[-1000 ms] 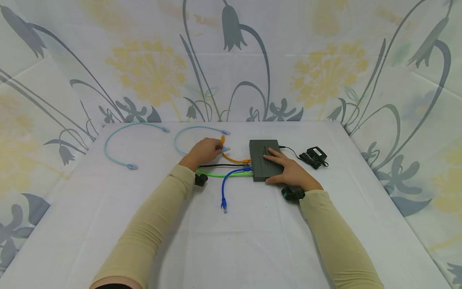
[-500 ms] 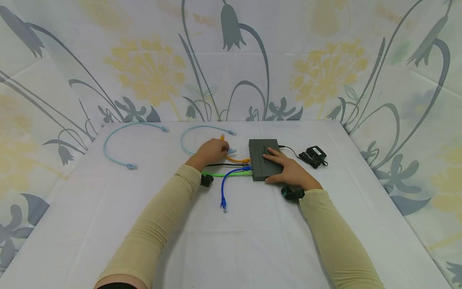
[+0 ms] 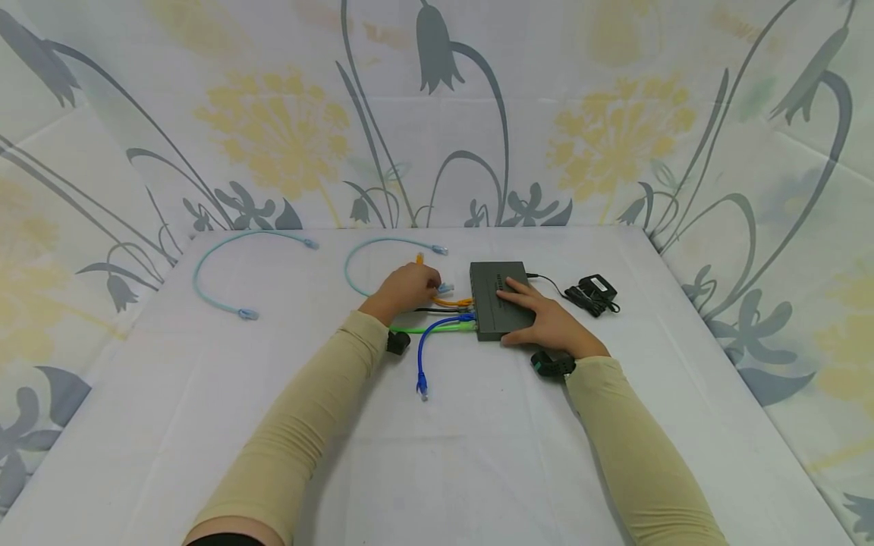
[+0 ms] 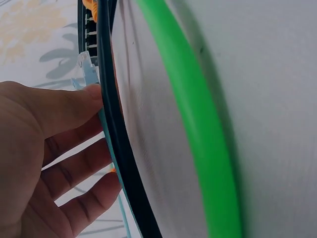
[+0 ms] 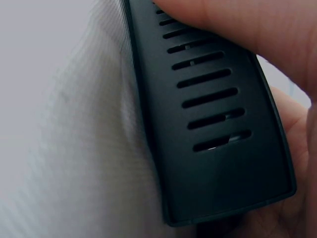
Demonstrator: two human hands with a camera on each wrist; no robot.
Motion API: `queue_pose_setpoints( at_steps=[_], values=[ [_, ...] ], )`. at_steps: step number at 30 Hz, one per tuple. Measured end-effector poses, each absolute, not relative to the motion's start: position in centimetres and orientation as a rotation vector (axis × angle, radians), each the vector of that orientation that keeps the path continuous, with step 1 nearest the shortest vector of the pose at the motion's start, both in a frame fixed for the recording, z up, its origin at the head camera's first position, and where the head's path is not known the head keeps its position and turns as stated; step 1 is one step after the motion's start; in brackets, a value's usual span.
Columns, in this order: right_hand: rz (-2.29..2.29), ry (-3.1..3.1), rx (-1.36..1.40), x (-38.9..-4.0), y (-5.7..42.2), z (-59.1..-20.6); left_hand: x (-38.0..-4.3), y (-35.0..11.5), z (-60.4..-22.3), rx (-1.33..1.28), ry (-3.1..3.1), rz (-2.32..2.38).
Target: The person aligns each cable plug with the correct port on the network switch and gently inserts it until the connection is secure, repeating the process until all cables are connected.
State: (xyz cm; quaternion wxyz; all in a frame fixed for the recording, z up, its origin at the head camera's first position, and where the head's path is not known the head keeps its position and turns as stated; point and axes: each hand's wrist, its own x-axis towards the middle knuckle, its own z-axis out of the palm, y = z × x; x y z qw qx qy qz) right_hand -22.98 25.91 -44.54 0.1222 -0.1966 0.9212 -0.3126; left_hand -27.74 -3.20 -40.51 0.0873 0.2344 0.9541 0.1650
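In the head view my left hand (image 3: pixel 404 290) pinches the plug (image 3: pixel 446 288) of a light blue network cable (image 3: pixel 350 262), left of a dark grey network switch (image 3: pixel 488 311). The left wrist view shows the clear plug (image 4: pixel 86 63) past my thumb, pointing at the row of ports. Orange (image 3: pixel 447 302), black (image 3: pixel 437 309), green (image 3: pixel 444 329) and blue (image 3: pixel 423 356) network cables run into that side of the switch. My right hand (image 3: pixel 549 326) rests on the switch with spread fingers; its thumb lies on the vented side (image 5: pixel 218 173).
A second light blue network cable (image 3: pixel 198 277) lies curved at the back left. To the right of the switch sits a black power adapter (image 3: pixel 597 294) with a bundled cord, wired to the switch. A flowered cloth backdrop (image 3: pixel 437 152) closes off the back and sides.
My left hand has moved right toward the switch, bringing the light blue plug nearer the ports and drawing its cable along. The right hand stays on the switch.
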Motion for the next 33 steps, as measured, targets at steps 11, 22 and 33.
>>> queue_pose_setpoints(
  at_steps=[11,22,33],
  values=[
    [-0.909,2.689,-0.563,-23.0,25.9,-44.6,-27.9,-2.1,-40.9,0.729,2.836,0.396],
    [-0.911,2.688,-0.575,-23.1,25.9,-44.5,-27.7,-1.2,-40.9,0.803,2.845,0.38],
    [-0.924,2.68,-0.568,-23.0,26.0,-44.4,-27.8,-0.6,-40.9,0.859,2.811,0.374]
  ],
)
